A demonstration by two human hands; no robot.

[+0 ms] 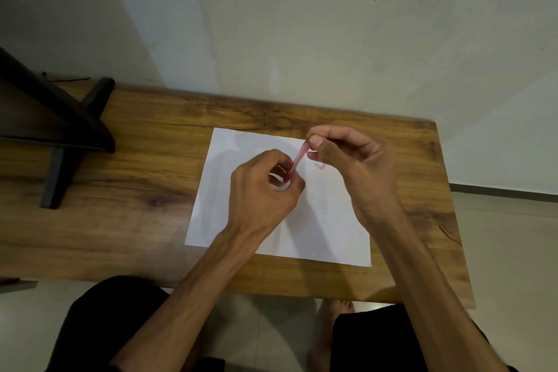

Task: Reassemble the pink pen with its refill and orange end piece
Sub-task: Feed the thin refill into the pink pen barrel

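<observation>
Head: fingers (282, 180) hide pen (297, 158) ends.

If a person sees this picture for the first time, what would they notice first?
Probably the two hands over the white paper at the table's middle: the right hand pinches the pink pen's upper end, the left hand grips its lower end. A small pinkish piece lies on the paper beside them.

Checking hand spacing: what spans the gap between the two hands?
Head view: only the pink pen barrel, gripped by left hand and right hand, above the white paper.
</observation>
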